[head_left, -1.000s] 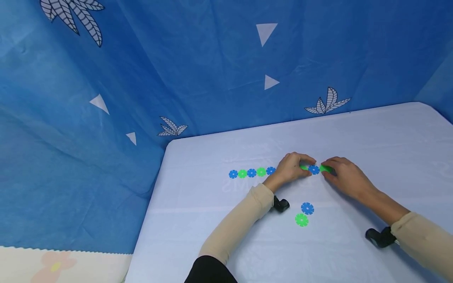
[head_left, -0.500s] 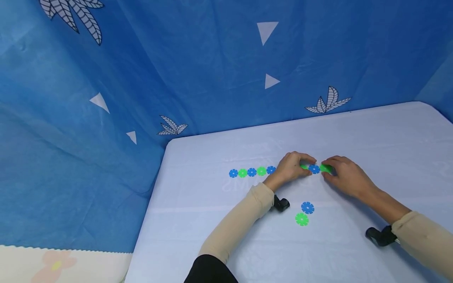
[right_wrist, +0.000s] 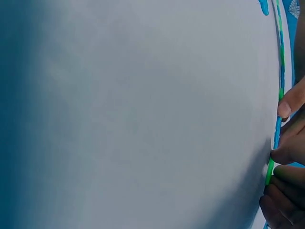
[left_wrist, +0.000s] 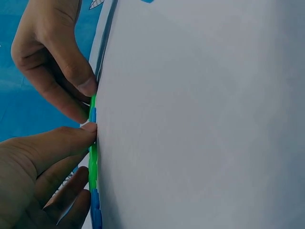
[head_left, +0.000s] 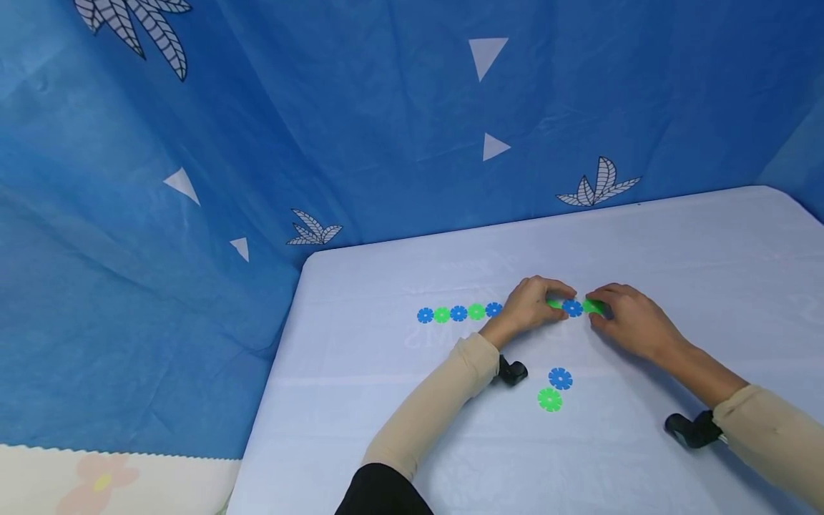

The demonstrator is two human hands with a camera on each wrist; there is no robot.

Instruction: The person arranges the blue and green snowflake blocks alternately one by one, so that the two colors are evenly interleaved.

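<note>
A row of notched, flower-shaped plastic discs in alternating blue and green runs across the white table. Its left end shows a blue disc (head_left: pixel 425 315) and a green disc (head_left: pixel 441 315). My left hand (head_left: pixel 529 304) covers the middle of the row and pinches it at a green disc (head_left: pixel 553 305). To the right comes a blue disc (head_left: pixel 572 308), bare between both hands. My right hand (head_left: pixel 634 318) pinches the green disc (head_left: pixel 594 307) at the right end between thumb and fingers. Edge-on in the left wrist view, the row appears as a thin green strip (left_wrist: pixel 93 167) under the fingertips.
Nearer me on the table (head_left: pixel 618 458) lie a loose blue disc (head_left: pixel 560 378) and a loose green disc (head_left: pixel 550 400), close together. Black wrist-camera mounts (head_left: pixel 513 372) stick out by both forearms. A blue patterned curtain (head_left: pixel 399 121) hangs behind the table's far edge.
</note>
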